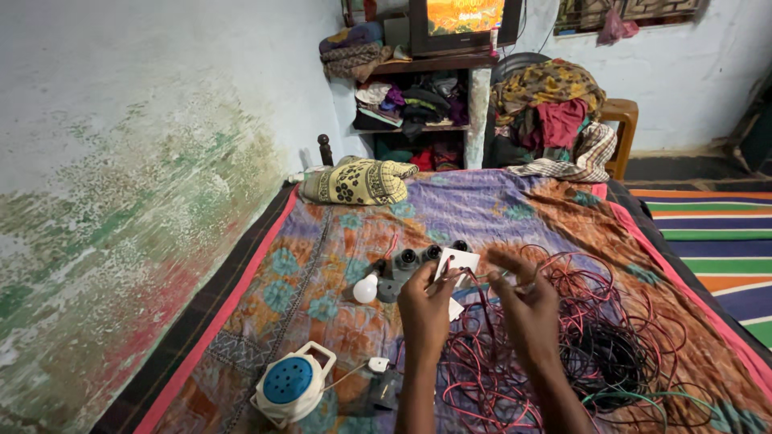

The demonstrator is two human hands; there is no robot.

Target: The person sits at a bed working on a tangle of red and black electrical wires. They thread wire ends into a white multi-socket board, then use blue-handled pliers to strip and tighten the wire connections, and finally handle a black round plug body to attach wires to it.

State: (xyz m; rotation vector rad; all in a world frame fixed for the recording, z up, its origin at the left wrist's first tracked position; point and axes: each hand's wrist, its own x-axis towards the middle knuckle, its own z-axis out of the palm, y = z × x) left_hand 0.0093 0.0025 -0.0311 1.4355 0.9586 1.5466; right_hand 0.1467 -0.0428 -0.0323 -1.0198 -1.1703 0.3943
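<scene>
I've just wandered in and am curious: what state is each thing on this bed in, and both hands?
Left hand: closed on a white switch plate.
Right hand: pinching a thin wire.
Red and black wires: loose, tangled in a heap.
Bulb: unlit, lying on its side.
Extension reel: wound up, lying flat.
Television: switched on.

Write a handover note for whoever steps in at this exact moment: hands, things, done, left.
Left hand: raised over the bedspread, holding a white switch plate.
Right hand: pinching thin wire ends beside the plate.
Row of dark lamp holders with one white bulb lies left of the hands; tangled red and black wire to the right; blue-and-white extension reel near the front.
Done: one bulb fitted.
Left: wire ends look unattached; connection unclear.
</scene>
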